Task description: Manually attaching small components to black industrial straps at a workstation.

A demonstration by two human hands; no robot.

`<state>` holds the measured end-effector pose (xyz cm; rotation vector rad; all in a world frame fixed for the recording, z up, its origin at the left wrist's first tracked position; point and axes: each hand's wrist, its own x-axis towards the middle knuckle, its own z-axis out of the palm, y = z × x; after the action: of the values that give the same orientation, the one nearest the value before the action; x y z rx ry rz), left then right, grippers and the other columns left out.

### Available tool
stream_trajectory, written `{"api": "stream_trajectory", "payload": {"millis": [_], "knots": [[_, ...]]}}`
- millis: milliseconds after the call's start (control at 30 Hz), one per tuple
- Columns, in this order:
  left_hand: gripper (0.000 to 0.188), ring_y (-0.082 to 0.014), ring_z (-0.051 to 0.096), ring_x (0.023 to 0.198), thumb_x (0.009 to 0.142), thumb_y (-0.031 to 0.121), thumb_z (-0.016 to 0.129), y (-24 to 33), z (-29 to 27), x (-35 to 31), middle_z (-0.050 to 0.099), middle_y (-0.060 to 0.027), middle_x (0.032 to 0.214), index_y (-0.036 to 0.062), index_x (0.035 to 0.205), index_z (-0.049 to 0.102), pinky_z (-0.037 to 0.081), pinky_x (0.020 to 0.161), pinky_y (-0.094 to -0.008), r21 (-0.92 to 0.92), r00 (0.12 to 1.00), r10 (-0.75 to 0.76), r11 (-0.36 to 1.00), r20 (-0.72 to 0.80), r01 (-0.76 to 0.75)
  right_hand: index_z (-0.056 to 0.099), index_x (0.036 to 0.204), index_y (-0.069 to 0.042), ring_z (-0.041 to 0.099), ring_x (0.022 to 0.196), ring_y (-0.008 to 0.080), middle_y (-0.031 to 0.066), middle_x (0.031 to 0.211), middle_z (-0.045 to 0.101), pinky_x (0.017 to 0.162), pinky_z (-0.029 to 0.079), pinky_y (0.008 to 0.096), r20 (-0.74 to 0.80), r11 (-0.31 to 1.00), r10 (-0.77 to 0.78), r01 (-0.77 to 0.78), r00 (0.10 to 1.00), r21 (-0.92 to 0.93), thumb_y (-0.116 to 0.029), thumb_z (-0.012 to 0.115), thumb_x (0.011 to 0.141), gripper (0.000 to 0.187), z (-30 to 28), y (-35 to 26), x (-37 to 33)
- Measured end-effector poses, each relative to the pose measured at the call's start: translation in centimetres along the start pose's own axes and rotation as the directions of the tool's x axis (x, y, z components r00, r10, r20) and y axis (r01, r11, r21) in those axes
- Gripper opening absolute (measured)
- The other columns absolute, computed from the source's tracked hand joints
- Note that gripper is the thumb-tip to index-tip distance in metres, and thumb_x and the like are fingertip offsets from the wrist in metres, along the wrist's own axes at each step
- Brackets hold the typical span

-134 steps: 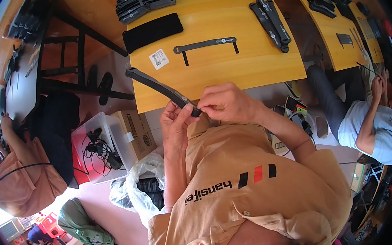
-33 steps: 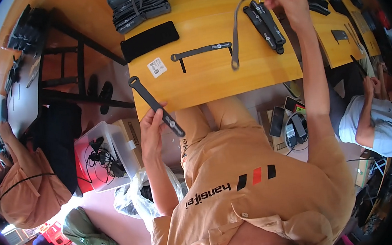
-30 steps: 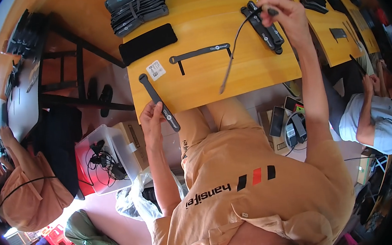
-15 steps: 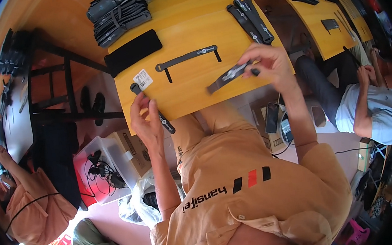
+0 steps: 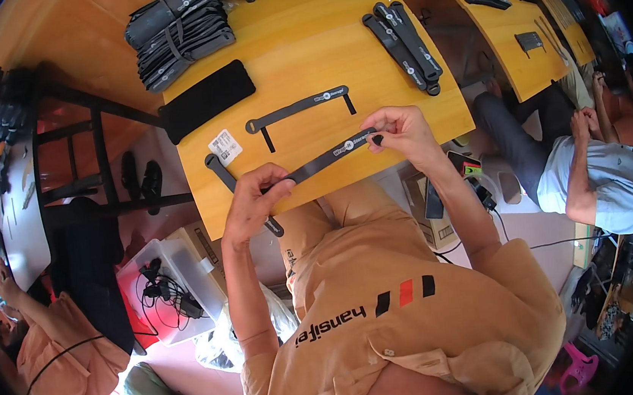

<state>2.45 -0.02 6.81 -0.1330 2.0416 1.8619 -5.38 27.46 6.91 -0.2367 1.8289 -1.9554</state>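
Note:
A black strap [image 5: 324,157] with white print is stretched between my hands over the near edge of the yellow table [image 5: 303,62]. My left hand [image 5: 256,202] pinches its left end. Fingers of my right hand [image 5: 402,136] grip the other end, where a small dark piece shows below the fingertips. Beneath my left hand a second black strap [image 5: 221,171] lies slantwise, its lower end reaching past the table edge. Beyond the held strap lies another strap [image 5: 297,109], with two short black strips below it. A white printed label [image 5: 225,147] sits beside the left strap.
A black cloth-like rectangle [image 5: 208,101] lies at the table's left, before a stack of bundled straps [image 5: 179,39]. Several straps [image 5: 405,48] lie at the right. A plastic bin with cables [image 5: 165,288] stands on the floor. Other people sit at both sides.
My left hand has left the strap on the table and now grips the left end of the other strap. My right hand has lowered slightly, and that strap is now pulled straight.

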Motion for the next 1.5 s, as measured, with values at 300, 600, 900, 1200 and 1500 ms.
{"api": "stream_trajectory", "payload": {"millis": [300,600,900,1200,1500], "knots": [[0.015,-0.0046,0.048,0.056,0.078,0.012,0.069,-3.3,-1.9,4.8,0.055,0.0009,0.061,-0.0006,0.075,0.062,0.038,0.052,-0.0193,0.001,0.907,0.021,1.000,-0.420,-0.023,0.061,0.087,0.002,0.059,0.062,0.0071,0.0037,0.073,0.062,0.056,0.048,0.0191,-0.167,0.997,0.071,-0.068,0.983,0.024,0.003,0.060,0.079,0.009,0.1,2.9,4.4],[0.014,-0.0048,0.047,0.049,0.079,0.011,0.069,-3.4,-3.0,7.3,0.054,0.0010,0.058,0.0001,0.075,0.061,0.036,0.046,-0.0177,-0.130,0.862,-0.032,0.991,-0.505,-0.039,0.063,0.084,-0.001,0.053,0.056,0.0037,0.0007,0.067,0.060,0.044,0.039,0.0167,-0.296,0.992,0.039,-0.072,0.954,-0.102,-0.002,0.064,0.079,0.005,-0.6,5.0,7.8],[0.012,-0.0043,0.049,0.052,0.080,0.008,0.067,-3.9,-2.7,7.9,0.057,-0.0001,0.063,-0.0023,0.081,0.062,0.038,0.049,-0.0167,0.083,0.814,0.049,0.997,-0.578,-0.001,0.064,0.078,0.000,0.051,0.054,0.0035,0.0004,0.062,0.059,0.042,0.037,0.0190,-0.356,0.995,0.038,-0.068,0.934,-0.071,0.003,0.061,0.075,0.006,-1.1,6.1,8.6],[0.010,-0.0044,0.048,0.051,0.081,0.007,0.066,-4.3,-2.9,8.4,0.055,0.0006,0.063,-0.0008,0.078,0.061,0.040,0.047,-0.0167,-0.009,0.800,0.005,1.000,-0.600,-0.014,0.064,0.077,0.002,0.052,0.053,0.0054,0.0018,0.063,0.060,0.048,0.040,0.0187,-0.420,0.995,-0.007,-0.037,0.907,-0.098,0.005,0.061,0.073,0.006,-0.7,6.2,8.8],[0.010,-0.0046,0.049,0.051,0.081,0.007,0.065,-4.6,-3.0,8.5,0.056,-0.0002,0.066,-0.0013,0.079,0.061,0.042,0.047,-0.0170,-0.034,0.792,-0.021,0.999,-0.610,0.000,0.063,0.077,0.001,0.051,0.051,0.0052,0.0018,0.062,0.060,0.045,0.039,0.0187,-0.435,0.995,0.011,-0.051,0.900,-0.081,0.004,0.063,0.074,0.005,-0.5,6.1,9.0]]}}
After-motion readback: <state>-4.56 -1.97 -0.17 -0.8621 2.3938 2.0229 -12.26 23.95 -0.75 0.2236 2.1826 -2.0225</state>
